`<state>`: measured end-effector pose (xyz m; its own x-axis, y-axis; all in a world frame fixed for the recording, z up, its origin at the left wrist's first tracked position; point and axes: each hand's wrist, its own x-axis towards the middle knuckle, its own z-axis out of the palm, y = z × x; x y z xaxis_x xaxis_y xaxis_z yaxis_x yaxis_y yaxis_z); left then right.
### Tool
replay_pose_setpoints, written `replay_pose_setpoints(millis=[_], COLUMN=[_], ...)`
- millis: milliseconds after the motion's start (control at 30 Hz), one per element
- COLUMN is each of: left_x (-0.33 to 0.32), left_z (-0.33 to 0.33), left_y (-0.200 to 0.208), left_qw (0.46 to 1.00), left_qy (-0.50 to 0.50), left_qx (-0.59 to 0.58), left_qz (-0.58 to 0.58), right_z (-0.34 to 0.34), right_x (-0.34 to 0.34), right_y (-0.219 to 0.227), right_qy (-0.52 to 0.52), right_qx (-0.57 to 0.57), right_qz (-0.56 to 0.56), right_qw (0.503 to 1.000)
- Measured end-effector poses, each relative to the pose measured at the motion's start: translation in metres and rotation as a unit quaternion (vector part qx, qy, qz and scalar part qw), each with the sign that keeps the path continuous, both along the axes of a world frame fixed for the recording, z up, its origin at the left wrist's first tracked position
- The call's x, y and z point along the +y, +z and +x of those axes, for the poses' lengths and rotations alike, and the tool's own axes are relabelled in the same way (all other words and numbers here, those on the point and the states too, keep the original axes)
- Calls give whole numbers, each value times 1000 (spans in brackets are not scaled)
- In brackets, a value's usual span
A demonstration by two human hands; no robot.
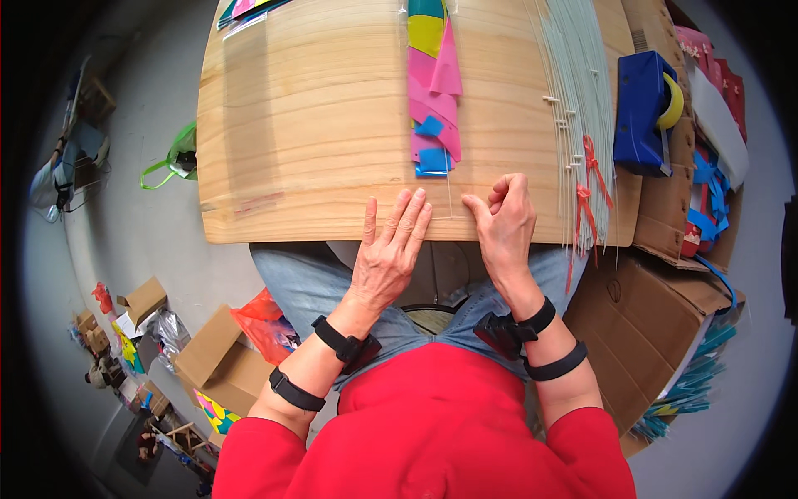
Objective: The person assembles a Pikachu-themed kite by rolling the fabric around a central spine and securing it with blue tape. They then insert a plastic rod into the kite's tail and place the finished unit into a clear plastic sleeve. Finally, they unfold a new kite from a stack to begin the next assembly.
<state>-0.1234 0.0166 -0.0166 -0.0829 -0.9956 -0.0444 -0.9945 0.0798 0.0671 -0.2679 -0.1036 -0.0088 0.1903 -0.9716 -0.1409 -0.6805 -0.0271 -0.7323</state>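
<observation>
A long clear plastic sleeve (450,204) lies on the wooden table in front of me, its near end close to the edge. Inside it is a folded bundle of thin coloured sheet (434,108) in green, yellow, pink and blue, with a thin pale rod along one side. My left hand (387,258) rests at the table edge, fingers stretched out flat beside the sleeve's near left corner. Opposite it, my right hand (509,220) is at the near right corner, thumb out toward the sleeve and fingers curled in. Whatever those curled fingers hold is too small to make out.
On the right of the table (316,108) lie many thin pale rods (573,91) with red ties (584,204). A blue tape dispenser (642,112) stands beyond them, next to cardboard boxes (632,333). Another coloured packet (249,10) is at the far left; an open carton (220,358) stands on the floor.
</observation>
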Motion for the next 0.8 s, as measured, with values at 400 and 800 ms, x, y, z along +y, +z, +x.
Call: replay_pose_setpoints(millis=[400,800], left_x=[32,42], left_z=[-6,-24], left_y=[18,-6], left_qw=[943,503], left_qy=[200,448], left_qx=[256,725], left_qz=[-76,143], right_z=[-44,-106], right_x=[38,81], right_y=[-20,-19], right_qy=[405,37], right_qx=[170,-137], right_qz=[-247,209], right_qw=[864,968])
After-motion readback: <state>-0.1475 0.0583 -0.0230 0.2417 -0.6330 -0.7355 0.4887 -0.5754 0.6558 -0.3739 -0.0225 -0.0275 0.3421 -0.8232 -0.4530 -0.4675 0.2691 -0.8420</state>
